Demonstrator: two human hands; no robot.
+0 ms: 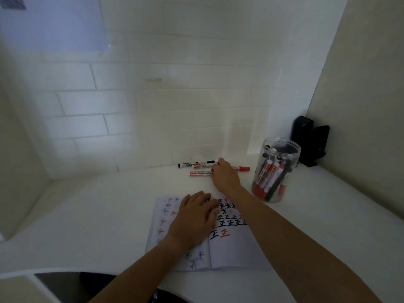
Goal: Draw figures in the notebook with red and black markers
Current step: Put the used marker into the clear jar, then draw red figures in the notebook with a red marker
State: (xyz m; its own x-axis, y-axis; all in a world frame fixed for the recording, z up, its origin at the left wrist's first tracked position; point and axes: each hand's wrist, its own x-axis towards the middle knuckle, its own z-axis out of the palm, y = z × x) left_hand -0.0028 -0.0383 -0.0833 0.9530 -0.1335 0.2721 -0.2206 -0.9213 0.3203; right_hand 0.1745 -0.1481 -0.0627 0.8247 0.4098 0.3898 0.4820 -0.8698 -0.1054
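Reaching past the open notebook (231, 248), which the flat left hand (194, 217) steadies on the counter, the right hand (225, 176) curls over the loose markers (196, 165) and should pinch one barrel cleanly before lifting.

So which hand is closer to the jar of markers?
Right. The right hand is just left of the jar, on the loose markers; the left hand lies farther off on the notebook.

A clear round plastic jar (277, 169) is seen at the right of the frame on a white tabletop (98, 206). A black upright object (310, 141) is set behind it, against white-tiled walls (153, 106).
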